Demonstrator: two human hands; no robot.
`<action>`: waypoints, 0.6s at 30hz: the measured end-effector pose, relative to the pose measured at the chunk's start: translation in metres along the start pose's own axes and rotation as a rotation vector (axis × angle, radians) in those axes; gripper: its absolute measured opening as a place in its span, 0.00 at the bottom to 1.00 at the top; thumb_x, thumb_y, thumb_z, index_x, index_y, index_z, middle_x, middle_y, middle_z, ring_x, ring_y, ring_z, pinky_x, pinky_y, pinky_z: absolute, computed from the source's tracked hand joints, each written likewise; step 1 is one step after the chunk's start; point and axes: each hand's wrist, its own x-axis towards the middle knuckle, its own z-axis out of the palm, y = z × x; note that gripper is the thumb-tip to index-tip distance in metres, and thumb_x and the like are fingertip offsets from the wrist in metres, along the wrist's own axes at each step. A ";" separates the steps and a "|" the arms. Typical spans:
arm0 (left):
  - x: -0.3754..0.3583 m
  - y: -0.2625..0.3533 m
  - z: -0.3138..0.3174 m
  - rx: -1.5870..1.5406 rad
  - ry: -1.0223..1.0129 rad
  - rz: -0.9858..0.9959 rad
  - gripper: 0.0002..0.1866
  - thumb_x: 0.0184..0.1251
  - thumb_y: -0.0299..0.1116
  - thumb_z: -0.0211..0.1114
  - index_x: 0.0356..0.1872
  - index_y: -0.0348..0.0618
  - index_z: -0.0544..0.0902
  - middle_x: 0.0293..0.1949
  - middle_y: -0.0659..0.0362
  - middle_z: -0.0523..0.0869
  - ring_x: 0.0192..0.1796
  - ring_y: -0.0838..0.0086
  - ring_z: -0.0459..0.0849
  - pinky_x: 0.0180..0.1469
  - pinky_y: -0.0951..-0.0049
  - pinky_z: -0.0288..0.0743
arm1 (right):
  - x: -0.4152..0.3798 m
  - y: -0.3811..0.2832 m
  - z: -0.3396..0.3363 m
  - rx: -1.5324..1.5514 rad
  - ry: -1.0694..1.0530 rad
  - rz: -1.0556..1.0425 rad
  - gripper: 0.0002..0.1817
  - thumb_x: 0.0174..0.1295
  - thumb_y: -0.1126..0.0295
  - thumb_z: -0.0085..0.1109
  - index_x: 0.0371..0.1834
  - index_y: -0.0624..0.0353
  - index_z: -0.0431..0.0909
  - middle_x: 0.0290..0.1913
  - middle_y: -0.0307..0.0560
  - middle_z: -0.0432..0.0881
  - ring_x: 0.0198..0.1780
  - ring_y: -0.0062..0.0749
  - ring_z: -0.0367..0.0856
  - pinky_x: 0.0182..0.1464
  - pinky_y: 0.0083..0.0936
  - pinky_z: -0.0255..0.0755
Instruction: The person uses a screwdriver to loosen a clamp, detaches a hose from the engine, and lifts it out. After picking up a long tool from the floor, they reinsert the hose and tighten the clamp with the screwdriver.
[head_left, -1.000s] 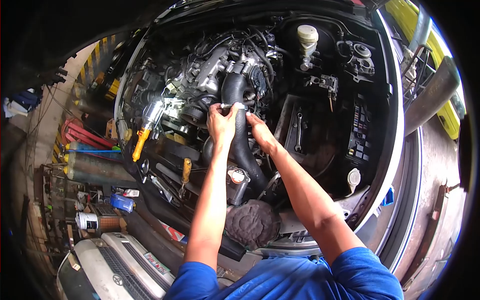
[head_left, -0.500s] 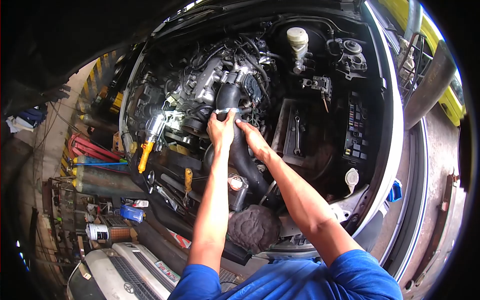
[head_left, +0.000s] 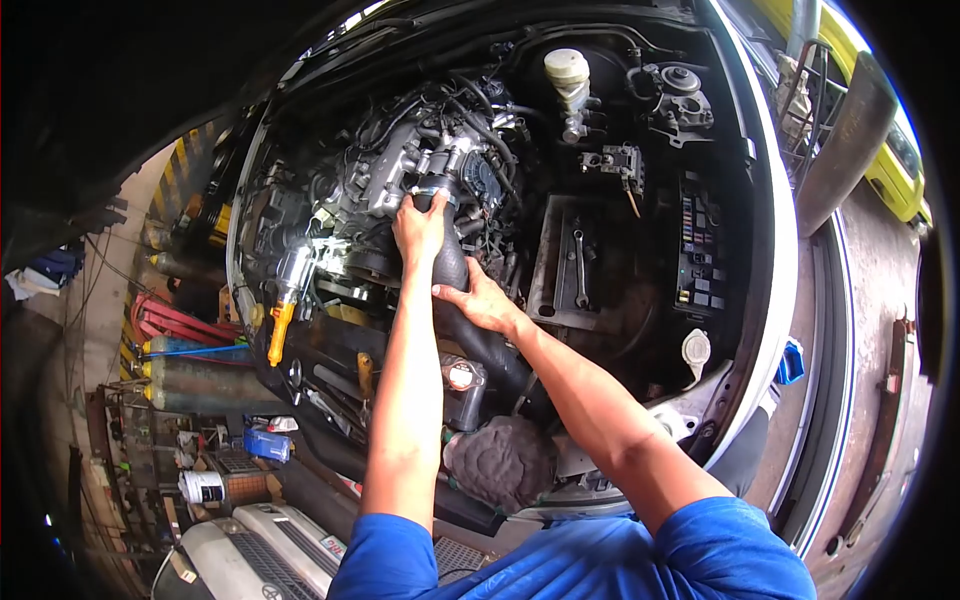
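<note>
A thick black hose [head_left: 452, 262] runs from the engine [head_left: 400, 165] down toward the front of the bay. My left hand [head_left: 420, 228] grips the metal clamp [head_left: 434, 190] at the hose's upper end, fingers closed round it. Lower down, my right hand [head_left: 484, 298] is wrapped on the hose from its right side, thumb across the top. The hose end under the clamp meets the engine's inlet; the exact seating is hidden by my left fingers.
A lit work lamp with yellow handle [head_left: 281, 330] lies left. A wrench [head_left: 580, 270] rests in the battery tray [head_left: 550, 265]. Also around are a white-capped reservoir [head_left: 568, 75], fuse box [head_left: 700, 245], dark cloth [head_left: 500, 463] and yellow-handled tool [head_left: 365, 375].
My left hand and the clamp have moved up along the hose to its engine end. My right hand has shifted lower on the hose. The whole view has shifted slightly.
</note>
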 end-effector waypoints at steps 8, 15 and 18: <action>0.000 -0.004 0.004 0.076 -0.062 0.047 0.54 0.61 0.62 0.73 0.71 0.19 0.67 0.66 0.28 0.76 0.70 0.41 0.76 0.74 0.54 0.69 | 0.001 0.006 0.017 -0.001 0.141 -0.065 0.42 0.66 0.46 0.66 0.71 0.67 0.63 0.57 0.70 0.83 0.61 0.60 0.83 0.67 0.46 0.73; 0.010 0.005 0.012 0.117 -0.087 -0.057 0.51 0.61 0.57 0.75 0.71 0.22 0.68 0.64 0.29 0.78 0.68 0.41 0.78 0.72 0.53 0.71 | 0.009 0.001 0.013 -0.055 0.187 -0.065 0.44 0.68 0.42 0.64 0.70 0.69 0.62 0.57 0.76 0.82 0.61 0.66 0.83 0.65 0.50 0.73; 0.008 0.002 0.012 0.052 -0.074 -0.025 0.51 0.60 0.56 0.76 0.71 0.22 0.67 0.64 0.30 0.79 0.68 0.41 0.79 0.72 0.53 0.71 | 0.004 0.006 0.020 -0.088 0.202 -0.058 0.45 0.68 0.40 0.63 0.70 0.69 0.62 0.57 0.78 0.82 0.60 0.68 0.83 0.64 0.51 0.74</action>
